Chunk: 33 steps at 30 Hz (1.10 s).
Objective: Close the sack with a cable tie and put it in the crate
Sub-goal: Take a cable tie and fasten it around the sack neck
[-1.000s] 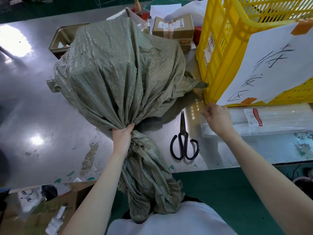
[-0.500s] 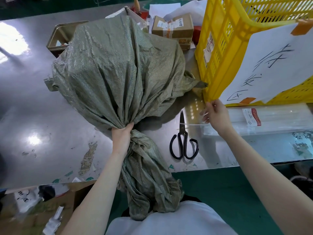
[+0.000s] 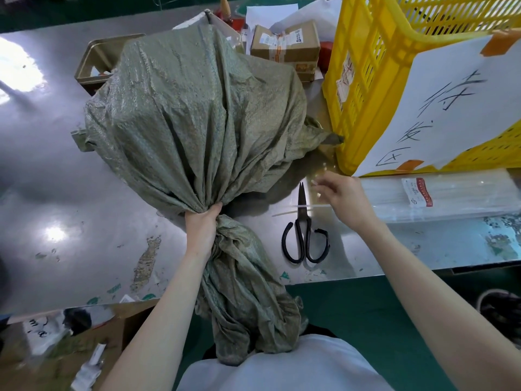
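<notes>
Nearest, loose grey-green mouth of the sack trailing off the steel table toward the body. Gathered neck clenched in the left hand, fingers wrapped tight round the bunched weave; bulging, crinkled body resting beyond that fist. To the right, a pale cable tie pinched in the right hand, stretched leftward across black-handled scissors. Just past, a clear pack of ties with a red-printed label, text too small to read. Farther right, yellow crate bearing a taped white sheet of handwritten characters. Behind, a labelled cardboard box, print illegible.
</notes>
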Motion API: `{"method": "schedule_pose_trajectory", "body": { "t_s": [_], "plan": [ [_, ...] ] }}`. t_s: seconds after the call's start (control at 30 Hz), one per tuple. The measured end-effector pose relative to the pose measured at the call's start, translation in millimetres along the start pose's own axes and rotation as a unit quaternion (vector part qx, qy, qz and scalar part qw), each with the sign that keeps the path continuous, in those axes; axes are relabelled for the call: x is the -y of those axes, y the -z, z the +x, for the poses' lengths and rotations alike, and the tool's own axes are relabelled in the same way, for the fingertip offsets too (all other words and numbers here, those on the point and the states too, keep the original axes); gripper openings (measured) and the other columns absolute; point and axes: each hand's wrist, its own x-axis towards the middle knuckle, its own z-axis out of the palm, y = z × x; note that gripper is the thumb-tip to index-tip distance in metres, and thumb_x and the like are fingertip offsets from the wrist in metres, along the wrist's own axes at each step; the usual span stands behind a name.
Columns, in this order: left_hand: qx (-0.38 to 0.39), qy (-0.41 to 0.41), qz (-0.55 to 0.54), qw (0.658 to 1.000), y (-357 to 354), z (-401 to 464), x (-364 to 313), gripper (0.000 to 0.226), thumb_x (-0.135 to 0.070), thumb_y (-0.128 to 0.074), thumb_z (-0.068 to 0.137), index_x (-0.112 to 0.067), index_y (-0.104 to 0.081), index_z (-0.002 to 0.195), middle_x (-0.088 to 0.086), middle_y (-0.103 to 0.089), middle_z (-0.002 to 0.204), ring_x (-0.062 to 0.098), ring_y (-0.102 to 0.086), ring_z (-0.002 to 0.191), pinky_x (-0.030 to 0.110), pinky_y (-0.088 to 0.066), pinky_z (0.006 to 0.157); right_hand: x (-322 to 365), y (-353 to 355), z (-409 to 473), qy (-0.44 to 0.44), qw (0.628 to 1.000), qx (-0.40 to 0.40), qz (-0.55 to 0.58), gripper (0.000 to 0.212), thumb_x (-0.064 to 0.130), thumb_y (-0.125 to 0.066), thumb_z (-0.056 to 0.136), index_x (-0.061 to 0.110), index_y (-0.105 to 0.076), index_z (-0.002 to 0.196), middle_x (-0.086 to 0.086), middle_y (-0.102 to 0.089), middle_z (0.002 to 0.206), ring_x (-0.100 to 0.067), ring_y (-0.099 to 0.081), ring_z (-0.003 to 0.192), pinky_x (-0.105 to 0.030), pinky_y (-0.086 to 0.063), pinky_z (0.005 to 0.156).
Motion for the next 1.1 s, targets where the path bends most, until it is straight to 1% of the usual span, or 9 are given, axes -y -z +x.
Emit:
{"method": "schedule_pose_trajectory", "body": {
  "t_s": [0.1,0.2,0.33,0.43,0.57,0.73,0.83,1.03,1.1],
  "plan": [
    [0.001,0.011,-0.007,1.0,1.1,-1.7,-0.9,0.051,-0.013,-0.068,0.086,-0.004,-0.051,0.133,-0.001,-0.059,0.129,0.014,-0.057,0.116,0.018,-0.042,0.095,-11.4,-2.5,8.5,-0.004,0.984,0.012,-0.176,0.016,0.027,-0.048,0.097,0.013,-0.054,0.093,-0.011,-0.062,0.071,-0.032,-0.057,0.063,-0.04,-0.049,0.057],
    [0.008,0.013,-0.005,1.0,3.0,-2.2,-0.5,0.05,-0.014,-0.068,0.085,-0.005,-0.052,0.132,-0.002,-0.06,0.127,0.013,-0.058,0.115,0.016,-0.043,0.09,-16.1,3.2,17.6,-0.037,0.98,0.053,-0.187,0.016,0.013,-0.051,0.095,0.002,-0.062,0.091,-0.016,-0.063,0.078,-0.038,-0.06,0.076,-0.04,-0.048,0.065],
    [0.009,-0.001,-0.001,1.0,2.3,-5.8,-4.8,0.05,-0.011,-0.067,0.086,-0.008,-0.052,0.134,-0.004,-0.059,0.127,0.011,-0.056,0.113,0.017,-0.043,0.091,25.7,5.3,10.3,0.196,0.964,0.028,-0.178,0.024,0.022,-0.045,0.097,0.006,-0.06,0.087,-0.001,-0.056,0.074,-0.026,-0.052,0.071,-0.032,-0.038,0.06],
    [0.004,-0.001,-0.006,1.0,1.9,-5.8,-5.9,0.05,-0.009,-0.066,0.086,-0.007,-0.051,0.134,-0.002,-0.059,0.127,0.013,-0.056,0.114,0.021,-0.041,0.095,41.2,-2.5,13.7,0.223,0.952,0.002,-0.211,0.037,0.036,-0.035,0.098,0.009,-0.057,0.087,0.0,-0.053,0.067,-0.025,-0.049,0.066,-0.036,-0.04,0.063],
    [0.007,0.0,-0.005,1.0,2.4,-4.3,-5.0,0.052,-0.009,-0.067,0.085,-0.007,-0.049,0.134,-0.004,-0.059,0.126,0.013,-0.056,0.115,0.016,-0.041,0.09,39.3,-12.9,20.3,0.165,0.977,0.043,-0.127,0.03,0.034,-0.037,0.1,0.011,-0.055,0.1,0.007,-0.05,0.076,-0.023,-0.055,0.067,-0.038,-0.043,0.056],
    [0.011,0.002,0.0,1.0,3.2,-3.5,-4.7,0.058,-0.014,-0.07,0.082,-0.006,-0.048,0.135,-0.002,-0.057,0.13,0.016,-0.055,0.117,0.027,-0.041,0.1,74.8,-13.9,14.1,0.187,0.982,0.031,0.019,0.021,0.01,-0.045,0.1,0.002,-0.06,0.112,0.021,-0.049,0.077,0.009,-0.051,0.071,-0.007,-0.034,0.064],
    [-0.009,0.018,-0.017,1.0,1.3,-3.6,-5.6,0.055,-0.007,-0.069,0.084,-0.002,-0.046,0.134,0.0,-0.056,0.126,0.019,-0.054,0.117,0.025,-0.04,0.096,94.8,-16.8,19.5,0.202,0.979,0.022,0.036,0.021,0.006,-0.048,0.098,-0.001,-0.06,0.114,0.023,-0.049,0.083,0.007,-0.048,0.071,-0.003,-0.033,0.068],
    [0.006,0.034,-0.015,0.999,4.6,-3.8,-6.0,0.059,-0.012,-0.07,0.084,-0.005,-0.044,0.137,0.002,-0.058,0.127,0.018,-0.056,0.114,0.03,-0.043,0.1,67.7,-35.8,23.8,0.171,0.975,0.106,-0.091,0.022,0.024,-0.043,0.101,0.009,-0.056,0.109,0.002,-0.055,0.08,-0.022,-0.053,0.07,-0.039,-0.047,0.062],
    [0.016,0.053,-0.033,0.998,5.7,-4.4,-6.8,0.059,-0.014,-0.072,0.083,-0.008,-0.046,0.136,0.0,-0.06,0.124,0.017,-0.059,0.111,0.029,-0.047,0.097,50.1,-42.4,22.4,0.137,0.975,0.135,-0.108,0.024,0.022,-0.045,0.1,0.003,-0.06,0.101,-0.01,-0.06,0.087,-0.031,-0.057,0.077,-0.04,-0.047,0.068]
  ]
}}
